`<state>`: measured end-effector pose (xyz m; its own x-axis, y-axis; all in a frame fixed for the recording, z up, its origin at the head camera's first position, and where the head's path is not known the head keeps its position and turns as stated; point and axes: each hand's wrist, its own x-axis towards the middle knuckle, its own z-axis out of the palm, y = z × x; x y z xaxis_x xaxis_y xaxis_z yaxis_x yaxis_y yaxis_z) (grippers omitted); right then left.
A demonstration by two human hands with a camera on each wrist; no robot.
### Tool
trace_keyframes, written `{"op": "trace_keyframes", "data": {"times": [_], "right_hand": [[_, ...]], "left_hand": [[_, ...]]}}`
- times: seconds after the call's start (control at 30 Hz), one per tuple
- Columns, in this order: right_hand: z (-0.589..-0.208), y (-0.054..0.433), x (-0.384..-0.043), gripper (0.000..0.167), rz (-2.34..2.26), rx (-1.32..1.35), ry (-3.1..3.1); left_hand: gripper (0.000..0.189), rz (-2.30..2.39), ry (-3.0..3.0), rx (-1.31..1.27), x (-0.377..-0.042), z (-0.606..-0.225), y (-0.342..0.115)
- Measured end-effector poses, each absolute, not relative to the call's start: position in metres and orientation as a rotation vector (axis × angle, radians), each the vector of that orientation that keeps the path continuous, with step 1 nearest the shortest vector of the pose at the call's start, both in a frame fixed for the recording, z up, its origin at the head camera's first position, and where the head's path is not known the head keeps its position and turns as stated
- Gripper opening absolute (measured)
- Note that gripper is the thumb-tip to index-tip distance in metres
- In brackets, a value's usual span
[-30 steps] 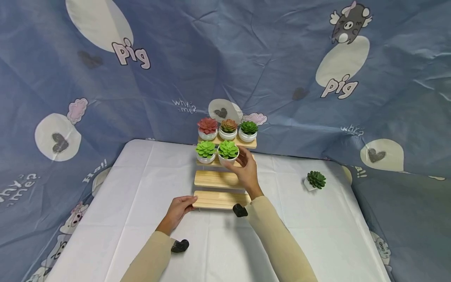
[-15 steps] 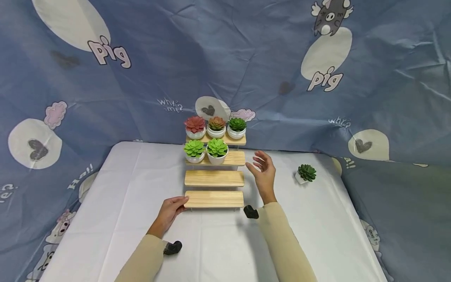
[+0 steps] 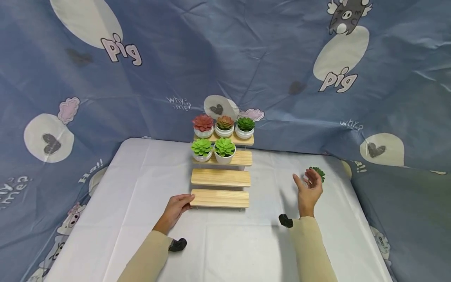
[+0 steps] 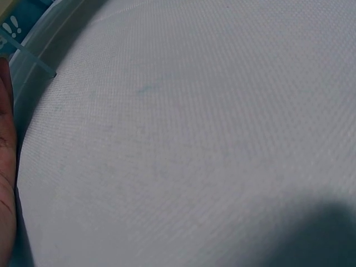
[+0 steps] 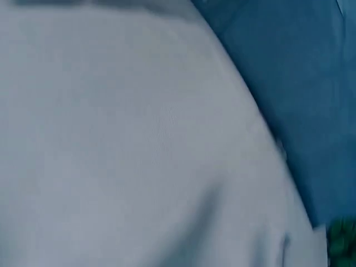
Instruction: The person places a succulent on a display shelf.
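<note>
My left hand (image 3: 174, 209) pinches the left end of the lowest step of a four-tier wooden plant stand (image 3: 220, 198), thumb on top and fingers beneath. On the top step stand a red succulent (image 3: 202, 123), an orange-brown one (image 3: 224, 123) and a green one (image 3: 245, 125), all in white pots. Two light green succulents, one at the left (image 3: 202, 148) and one mid-step (image 3: 224, 148), stand on the second step. My right hand (image 3: 309, 192), fingers spread and slightly bent, overlaps a dark green potted succulent (image 3: 320, 173) whose pot is mostly hidden. Its leaves (image 5: 342, 245) show at the right wrist view's corner.
A white cloth (image 3: 151, 168) covers the table. Blue printed fabric (image 3: 169, 62) rises behind it and along both sides. The stand's two lower steps, including the third (image 3: 220, 178), are bare wood.
The right hand lets go of the middle light green succulent on the second step, then moves right to the dark green one. The left hand keeps its hold on the stand.
</note>
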<state>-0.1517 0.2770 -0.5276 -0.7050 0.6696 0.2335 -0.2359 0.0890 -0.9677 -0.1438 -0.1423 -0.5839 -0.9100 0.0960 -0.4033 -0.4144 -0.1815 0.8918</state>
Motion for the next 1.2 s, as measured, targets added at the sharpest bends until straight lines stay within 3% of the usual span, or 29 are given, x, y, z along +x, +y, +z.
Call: {"op": "trace_keyframes", "data": {"times": [0.33, 0.7, 1.2], "right_hand": [[-0.55, 0.331, -0.137, 0.073, 1.555, -0.707, -1.681], [-0.557, 0.358, -0.152, 0.096, 1.784, -0.854, -1.878], [-0.564, 0.36, -0.162, 0.077, 1.814, -0.988, -1.899]], "left_hand": [[0.03, 2.139, 1.759, -0.344, -0.143, -0.582, -0.142], [0.026, 2.135, 1.761, -0.341, -0.143, -0.581, -0.143], [0.019, 2.165, 1.725, -0.355, -0.142, -0.584, -0.143]]}}
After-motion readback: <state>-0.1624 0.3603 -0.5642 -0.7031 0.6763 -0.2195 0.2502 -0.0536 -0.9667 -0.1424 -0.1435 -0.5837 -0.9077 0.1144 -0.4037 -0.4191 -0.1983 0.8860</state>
